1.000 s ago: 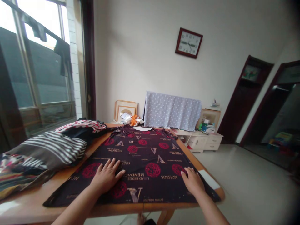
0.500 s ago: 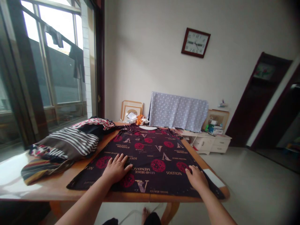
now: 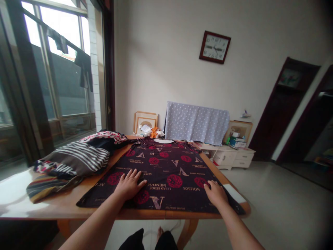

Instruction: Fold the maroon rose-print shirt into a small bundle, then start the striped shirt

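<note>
Dark maroon T-shirt [image 3: 169,166] with red circles and gold lettering is lying flat, spread beneath the fingers. Left hand [image 3: 129,185] and right hand [image 3: 215,194] are pressing on it near its closest edge, fingers spread wide, gripping nothing. Striped clothes pile [image 3: 78,158] is sitting beyond the left fingers on the wooden table [image 3: 65,206].

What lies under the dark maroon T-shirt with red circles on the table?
A light-orange wooden table supports the dark maroon T-shirt; its wood shows beside the cloth. Anything directly beneath the cloth is covered and cannot be seen.
</note>
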{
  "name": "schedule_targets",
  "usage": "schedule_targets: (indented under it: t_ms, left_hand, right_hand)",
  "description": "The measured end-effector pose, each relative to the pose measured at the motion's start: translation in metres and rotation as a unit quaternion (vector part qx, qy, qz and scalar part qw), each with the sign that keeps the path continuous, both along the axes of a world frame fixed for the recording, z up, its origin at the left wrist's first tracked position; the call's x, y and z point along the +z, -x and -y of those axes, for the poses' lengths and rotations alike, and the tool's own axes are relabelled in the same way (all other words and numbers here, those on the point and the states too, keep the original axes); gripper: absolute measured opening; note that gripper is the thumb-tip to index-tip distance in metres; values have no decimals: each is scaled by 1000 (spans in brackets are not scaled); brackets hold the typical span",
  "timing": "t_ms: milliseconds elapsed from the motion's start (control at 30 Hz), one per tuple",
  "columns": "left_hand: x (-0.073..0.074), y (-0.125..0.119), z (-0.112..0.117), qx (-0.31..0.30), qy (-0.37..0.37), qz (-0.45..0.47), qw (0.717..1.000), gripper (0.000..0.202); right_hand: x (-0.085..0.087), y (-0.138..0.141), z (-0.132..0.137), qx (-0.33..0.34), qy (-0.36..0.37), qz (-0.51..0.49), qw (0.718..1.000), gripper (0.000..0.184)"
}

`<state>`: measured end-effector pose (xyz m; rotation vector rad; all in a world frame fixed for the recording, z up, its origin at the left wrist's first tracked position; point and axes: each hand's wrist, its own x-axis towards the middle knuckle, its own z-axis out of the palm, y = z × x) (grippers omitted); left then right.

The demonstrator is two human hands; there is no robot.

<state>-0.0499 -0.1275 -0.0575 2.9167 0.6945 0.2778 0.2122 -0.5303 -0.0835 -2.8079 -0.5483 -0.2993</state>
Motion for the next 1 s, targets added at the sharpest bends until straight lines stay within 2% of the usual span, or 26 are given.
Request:
schedule_targets:
  t_ms: [300,800,900,1000]
  left_hand:
    - [2,1,1,3,12,-3,1000,87]
    - [11,2,5,17,35,-25,999,90]
    - [18,0,1,12,53,-46,997,92]
    - [33,-4,-12,-4,66,-59,996,90]
  right_hand:
    - [-3,-2,-1,-4,-3,0,1000,48]
    - [-30,-17,3,-5,1,21,1000,58]
    - [-36,-19,2,-6,1,32,999,57]
    - [-38,-27,4,6,-2,30,1000,52]
